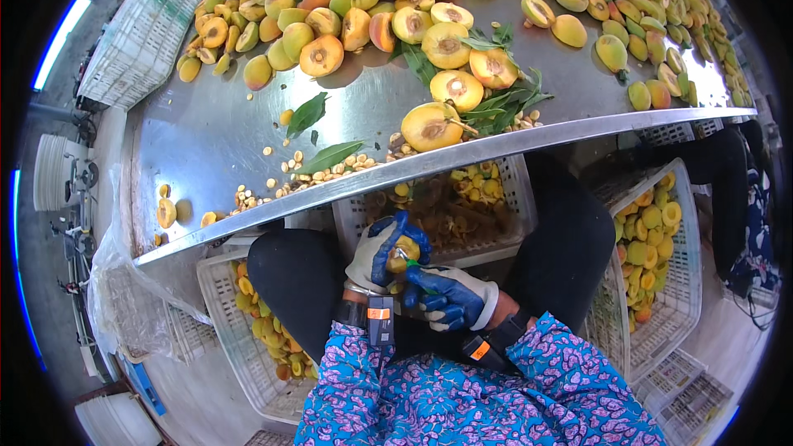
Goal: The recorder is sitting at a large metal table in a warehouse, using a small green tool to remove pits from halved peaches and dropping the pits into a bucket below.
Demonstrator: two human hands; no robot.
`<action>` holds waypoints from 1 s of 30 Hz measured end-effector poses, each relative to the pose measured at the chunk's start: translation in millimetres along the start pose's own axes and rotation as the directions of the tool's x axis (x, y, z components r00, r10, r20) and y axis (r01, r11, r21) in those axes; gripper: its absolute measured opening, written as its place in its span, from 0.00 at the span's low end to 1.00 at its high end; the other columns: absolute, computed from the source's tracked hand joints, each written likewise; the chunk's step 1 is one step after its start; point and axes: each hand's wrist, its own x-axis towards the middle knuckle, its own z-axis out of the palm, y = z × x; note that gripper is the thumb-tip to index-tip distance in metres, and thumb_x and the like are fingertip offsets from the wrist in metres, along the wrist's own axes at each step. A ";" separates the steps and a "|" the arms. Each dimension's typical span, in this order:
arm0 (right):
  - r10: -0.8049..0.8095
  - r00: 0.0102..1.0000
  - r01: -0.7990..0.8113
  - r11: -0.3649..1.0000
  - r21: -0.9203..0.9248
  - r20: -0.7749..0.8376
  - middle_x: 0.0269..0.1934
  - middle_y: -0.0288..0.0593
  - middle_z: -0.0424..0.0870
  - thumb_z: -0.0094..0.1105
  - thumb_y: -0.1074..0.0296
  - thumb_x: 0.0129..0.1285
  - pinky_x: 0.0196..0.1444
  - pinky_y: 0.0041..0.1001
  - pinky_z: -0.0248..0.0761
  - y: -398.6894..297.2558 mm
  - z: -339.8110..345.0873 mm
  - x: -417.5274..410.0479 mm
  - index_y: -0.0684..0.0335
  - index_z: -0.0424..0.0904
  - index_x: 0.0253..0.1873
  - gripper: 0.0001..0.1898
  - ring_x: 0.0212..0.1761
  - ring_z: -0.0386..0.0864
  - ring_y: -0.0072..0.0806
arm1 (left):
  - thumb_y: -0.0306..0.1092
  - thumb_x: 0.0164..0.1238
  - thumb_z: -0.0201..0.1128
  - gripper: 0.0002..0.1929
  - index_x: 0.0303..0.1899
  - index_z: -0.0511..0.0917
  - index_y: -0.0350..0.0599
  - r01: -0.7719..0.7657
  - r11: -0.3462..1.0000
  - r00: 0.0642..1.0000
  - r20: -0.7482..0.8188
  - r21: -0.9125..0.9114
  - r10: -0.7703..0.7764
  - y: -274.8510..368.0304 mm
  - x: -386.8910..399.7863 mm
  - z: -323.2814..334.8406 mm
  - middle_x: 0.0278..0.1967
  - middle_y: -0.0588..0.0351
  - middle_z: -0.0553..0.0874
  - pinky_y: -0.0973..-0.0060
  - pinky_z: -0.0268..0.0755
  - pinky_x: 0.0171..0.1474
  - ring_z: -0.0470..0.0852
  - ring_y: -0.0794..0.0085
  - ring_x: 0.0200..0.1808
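My left hand, in a white and blue coated glove, cups a yellow peach half above my lap. My right hand, gloved alike, grips a small tool with a green handle. The tool's metal tip meets the cut face of the fruit; its exact shape is too small to tell. Just beyond both hands is a white plastic crate with brown scraps and yellow fruit pieces in it.
A steel table bears heaped peach halves, leaves and loose pits; its raised edge crosses before me. Fruit-filled crates stand at left and right. Another person's leg is at far right.
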 end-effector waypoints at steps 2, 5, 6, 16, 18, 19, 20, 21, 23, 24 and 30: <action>0.013 1.000 -0.015 0.995 0.101 0.011 0.17 0.28 0.65 0.53 0.49 0.69 0.14 0.18 0.54 -0.4 -0.1 1.1 0.59 0.76 0.44 0.17 0.12 0.62 0.17 | 0.40 0.75 0.51 0.15 0.36 0.79 0.38 -0.031 0.995 0.996 -0.084 -0.098 0.023 -3.1 0.7 5.2 0.30 0.52 0.84 0.74 0.76 0.37 0.84 0.70 0.32; -0.008 0.992 -0.004 0.995 -0.100 -0.124 0.17 0.29 0.65 0.53 0.49 0.68 0.14 0.19 0.58 1.4 1.1 3.4 0.59 0.75 0.41 0.17 0.14 0.64 0.17 | 0.39 0.75 0.50 0.15 0.36 0.78 0.38 -0.093 0.978 0.996 -0.017 -0.186 0.091 -6.3 -0.4 6.1 0.30 0.51 0.85 0.73 0.77 0.36 0.84 0.69 0.32; -0.094 0.988 0.062 0.967 -0.245 -0.119 0.17 0.29 0.64 0.53 0.49 0.68 0.14 0.18 0.57 3.1 1.5 3.8 0.59 0.75 0.41 0.17 0.13 0.64 0.17 | 0.38 0.75 0.50 0.14 0.36 0.78 0.37 -0.107 0.980 0.994 0.013 -0.166 0.111 -6.8 -1.7 5.3 0.31 0.51 0.85 0.72 0.77 0.36 0.84 0.68 0.32; -0.010 0.998 0.008 0.999 -0.044 -0.058 0.16 0.29 0.63 0.50 0.48 0.70 0.15 0.19 0.55 1.9 -2.4 3.0 0.60 0.75 0.41 0.19 0.13 0.60 0.18 | 0.38 0.75 0.50 0.13 0.39 0.78 0.38 -0.287 0.922 0.954 -0.009 0.260 0.300 -8.9 -0.7 3.5 0.30 0.54 0.85 0.73 0.77 0.38 0.84 0.70 0.32; -0.002 0.999 0.001 1.000 -0.029 -0.049 0.17 0.29 0.64 0.50 0.48 0.70 0.16 0.19 0.55 3.6 -3.8 5.4 0.61 0.75 0.42 0.19 0.13 0.60 0.18 | 0.40 0.75 0.49 0.14 0.40 0.77 0.39 -0.408 0.368 0.785 0.115 0.835 0.609 -15.3 -2.6 3.3 0.31 0.54 0.85 0.74 0.76 0.38 0.83 0.70 0.32; 0.008 1.000 -0.008 1.000 0.002 -0.018 0.18 0.29 0.64 0.49 0.48 0.70 0.17 0.19 0.56 4.3 -4.5 6.7 0.62 0.74 0.42 0.19 0.14 0.60 0.18 | 0.40 0.75 0.49 0.14 0.40 0.77 0.39 -0.378 0.294 0.768 0.119 0.878 0.629 -17.8 -3.6 3.0 0.31 0.53 0.85 0.74 0.75 0.39 0.83 0.69 0.33; 0.013 1.000 -0.014 0.999 0.047 0.024 0.19 0.29 0.65 0.49 0.48 0.70 0.17 0.20 0.56 4.6 -5.5 7.9 0.63 0.74 0.43 0.19 0.14 0.61 0.18 | 0.41 0.74 0.50 0.14 0.41 0.77 0.39 -0.391 0.500 0.816 0.039 0.773 0.577 -19.0 -1.7 2.4 0.31 0.53 0.85 0.73 0.76 0.39 0.83 0.69 0.32; 0.020 0.996 -0.032 0.989 0.144 0.089 0.20 0.30 0.66 0.49 0.49 0.70 0.18 0.20 0.57 5.5 -6.2 9.2 0.63 0.74 0.43 0.19 0.15 0.61 0.18 | 0.42 0.73 0.50 0.14 0.41 0.77 0.40 -0.390 0.616 0.848 0.005 0.685 0.531 -20.0 -1.3 1.9 0.31 0.53 0.85 0.73 0.76 0.39 0.83 0.68 0.32; 0.007 0.972 -0.092 0.932 0.351 0.237 0.21 0.31 0.67 0.48 0.49 0.71 0.19 0.21 0.58 6.4 -7.4 12.3 0.63 0.74 0.43 0.19 0.16 0.63 0.18 | 0.41 0.72 0.51 0.13 0.41 0.77 0.40 -0.300 0.879 0.915 -0.148 0.370 0.375 -19.7 1.3 1.0 0.31 0.54 0.85 0.72 0.76 0.40 0.84 0.67 0.32; 0.013 0.966 -0.109 0.926 0.361 0.258 0.22 0.31 0.67 0.48 0.50 0.71 0.20 0.21 0.58 6.1 -8.0 13.8 0.63 0.73 0.44 0.19 0.17 0.63 0.18 | 0.40 0.71 0.51 0.13 0.41 0.77 0.40 -0.247 0.924 0.935 -0.179 0.292 0.307 -19.2 2.2 0.8 0.31 0.55 0.85 0.72 0.76 0.41 0.84 0.67 0.32; 0.050 0.979 -0.110 0.945 0.309 0.197 0.22 0.31 0.67 0.46 0.50 0.71 0.19 0.21 0.58 5.3 -14.1 20.1 0.63 0.73 0.44 0.19 0.16 0.62 0.18 | 0.38 0.73 0.54 0.13 0.36 0.81 0.38 -0.289 0.888 0.892 -0.236 0.357 0.386 -22.1 6.9 -1.8 0.30 0.57 0.86 0.79 0.75 0.34 0.82 0.76 0.28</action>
